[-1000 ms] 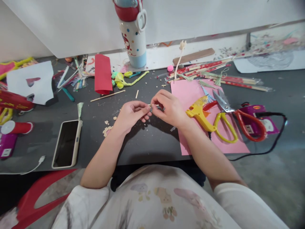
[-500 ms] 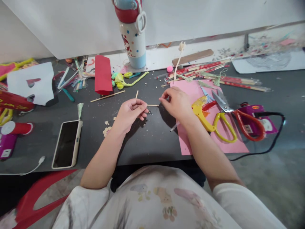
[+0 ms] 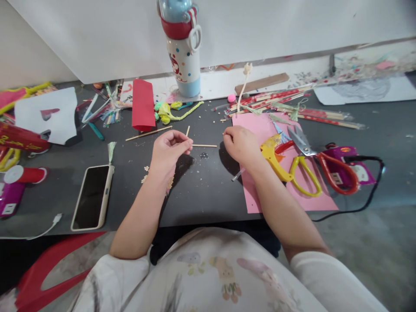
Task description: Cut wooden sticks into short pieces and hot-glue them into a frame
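Observation:
My left hand (image 3: pixel 169 149) pinches one end of a thin wooden stick (image 3: pixel 204 145) that points right, just above the dark table (image 3: pixel 201 190). My right hand (image 3: pixel 240 145) rests curled at the left edge of a pink paper sheet (image 3: pixel 260 190), apart from the stick; whether its fingers hold anything is hidden. A yellow glue gun (image 3: pixel 276 158) lies just right of that hand. A tiny shiny bit (image 3: pixel 204 155) lies on the table under the stick.
A phone (image 3: pixel 92 197) lies left. Red-handled scissors (image 3: pixel 325 164), yellow-handled scissors (image 3: pixel 303 175) and a purple power strip (image 3: pixel 349 167) sit right. A dotted water bottle (image 3: pixel 182 47), folded red paper (image 3: pixel 143 104), loose sticks (image 3: pixel 147 133) and packed chopsticks (image 3: pixel 292 104) lie behind.
My hands were joined on the stick; the right hand let go and moved right to the pink paper's edge. The left hand keeps the stick and has lifted slightly.

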`<state>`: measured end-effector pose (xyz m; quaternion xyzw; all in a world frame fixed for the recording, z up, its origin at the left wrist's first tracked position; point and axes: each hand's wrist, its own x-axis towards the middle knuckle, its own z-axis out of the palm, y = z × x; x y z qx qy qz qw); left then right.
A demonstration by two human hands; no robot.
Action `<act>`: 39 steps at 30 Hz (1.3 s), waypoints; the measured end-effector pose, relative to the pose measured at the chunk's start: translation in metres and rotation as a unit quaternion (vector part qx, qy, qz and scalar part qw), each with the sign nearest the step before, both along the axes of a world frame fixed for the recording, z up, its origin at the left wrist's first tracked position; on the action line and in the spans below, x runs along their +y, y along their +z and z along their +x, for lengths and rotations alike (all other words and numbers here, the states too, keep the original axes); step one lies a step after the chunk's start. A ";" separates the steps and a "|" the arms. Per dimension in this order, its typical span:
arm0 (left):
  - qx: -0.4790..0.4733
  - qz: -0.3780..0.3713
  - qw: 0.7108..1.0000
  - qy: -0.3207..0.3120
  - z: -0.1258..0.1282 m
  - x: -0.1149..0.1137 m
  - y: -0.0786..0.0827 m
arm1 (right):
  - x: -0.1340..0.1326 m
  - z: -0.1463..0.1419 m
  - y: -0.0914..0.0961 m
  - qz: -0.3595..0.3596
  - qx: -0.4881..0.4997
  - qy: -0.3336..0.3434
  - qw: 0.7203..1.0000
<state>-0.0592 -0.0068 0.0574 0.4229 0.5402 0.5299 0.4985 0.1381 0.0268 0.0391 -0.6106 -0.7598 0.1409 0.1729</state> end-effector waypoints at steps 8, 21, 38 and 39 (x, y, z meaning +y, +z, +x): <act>-0.036 0.047 0.995 0.081 -0.010 0.005 0.006 | 0.000 0.002 -0.001 -0.004 -0.006 -0.020 1.000; -0.027 0.059 0.996 0.057 -0.010 0.005 0.005 | 0.005 0.013 0.000 0.032 -0.010 -0.099 0.995; 0.043 0.011 0.999 -0.004 0.004 -0.006 0.006 | 0.007 0.001 -0.018 0.062 -0.082 -0.003 0.995; 0.044 0.009 0.999 -0.007 0.004 -0.007 0.006 | 0.007 0.001 -0.017 0.059 -0.084 -0.003 0.995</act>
